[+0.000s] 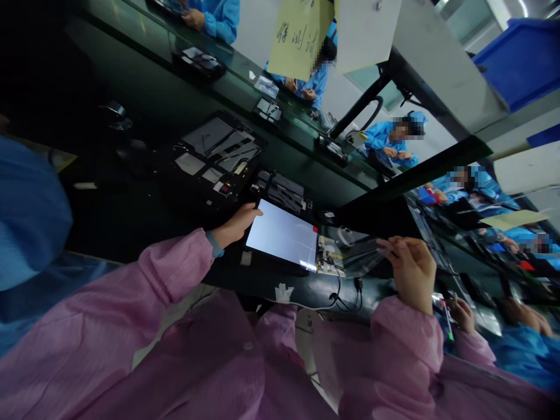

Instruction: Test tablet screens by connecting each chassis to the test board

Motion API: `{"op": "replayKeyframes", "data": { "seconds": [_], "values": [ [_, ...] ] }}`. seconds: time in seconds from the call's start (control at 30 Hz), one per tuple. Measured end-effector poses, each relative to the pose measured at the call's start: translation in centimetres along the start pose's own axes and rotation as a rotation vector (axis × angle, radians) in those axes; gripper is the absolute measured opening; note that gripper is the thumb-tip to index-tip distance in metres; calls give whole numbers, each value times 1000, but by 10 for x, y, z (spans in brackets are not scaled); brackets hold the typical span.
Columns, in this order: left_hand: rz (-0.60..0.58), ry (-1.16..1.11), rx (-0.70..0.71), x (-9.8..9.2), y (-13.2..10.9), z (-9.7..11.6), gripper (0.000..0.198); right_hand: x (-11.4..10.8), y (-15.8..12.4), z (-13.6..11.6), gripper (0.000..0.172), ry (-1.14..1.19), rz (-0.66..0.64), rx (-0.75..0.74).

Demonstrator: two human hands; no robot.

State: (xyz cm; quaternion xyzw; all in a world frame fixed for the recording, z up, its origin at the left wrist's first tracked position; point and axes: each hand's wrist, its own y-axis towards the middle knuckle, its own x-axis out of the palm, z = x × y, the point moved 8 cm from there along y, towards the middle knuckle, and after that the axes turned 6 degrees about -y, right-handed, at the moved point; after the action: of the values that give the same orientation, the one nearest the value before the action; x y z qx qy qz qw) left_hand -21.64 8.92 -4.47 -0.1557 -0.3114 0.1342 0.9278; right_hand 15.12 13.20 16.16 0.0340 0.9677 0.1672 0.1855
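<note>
A tablet panel [283, 238] with a pale lit screen lies on the dark bench in front of me. My left hand [236, 226] rests against its left edge, fingers curled on the rim. My right hand [409, 262], raised to the right of the panel, pinches a clear film sheet [356, 252] that stretches from the panel's right end up to my fingers. Exposed circuitry [329, 254] shows at the panel's right end under the film. Both arms wear pink sleeves.
A dark tray of flat parts [219, 154] sits behind the panel, on a green conveyor [280, 146] carrying more trays. Cables [345, 291] hang off the bench edge. Workers in blue sit left, right and across. Paper sheets [301, 35] hang overhead.
</note>
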Motion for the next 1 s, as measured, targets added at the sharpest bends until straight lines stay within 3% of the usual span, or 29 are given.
{"op": "replayKeyframes", "data": {
  "seconds": [0.13, 0.2, 0.3, 0.4, 0.47, 0.53, 0.6, 0.7, 0.87, 0.93, 1.0],
  "values": [
    [12, -41, 8, -1, 2, -1, 21, 28, -8, 0, 20, -44, -46, -7],
    [14, -62, 9, -1, 1, 0, 23, 63, -18, 6, 20, -120, -119, -47],
    [0, -74, -4, 2, 0, 0, 29, 131, -38, 23, 29, -339, -254, -149],
    [-10, -80, -56, 4, -1, -3, 37, 193, -64, 33, 25, -583, -330, -290],
    [-14, -99, -115, 5, -2, -7, 38, 224, -86, 30, 27, -671, -416, -386],
    [-3, -111, -147, 6, -3, -9, 36, 238, -109, 24, 33, -686, -531, -475],
    [27, -109, -146, 6, -5, -7, 33, 233, -128, 21, 39, -666, -636, -537],
    [90, -99, -153, 4, -10, -4, 26, 184, -128, 33, 36, -668, -611, -474],
    [272, -5, -185, -4, -23, 2, 16, 68, -72, 81, 28, -661, -271, -215],
    [352, 84, -148, -7, -26, 8, 16, 45, -51, 103, 28, -711, -198, -182],
    [340, 186, -110, -5, -26, 13, 18, 42, -38, 125, 27, -744, -230, -183]
  ]
}}
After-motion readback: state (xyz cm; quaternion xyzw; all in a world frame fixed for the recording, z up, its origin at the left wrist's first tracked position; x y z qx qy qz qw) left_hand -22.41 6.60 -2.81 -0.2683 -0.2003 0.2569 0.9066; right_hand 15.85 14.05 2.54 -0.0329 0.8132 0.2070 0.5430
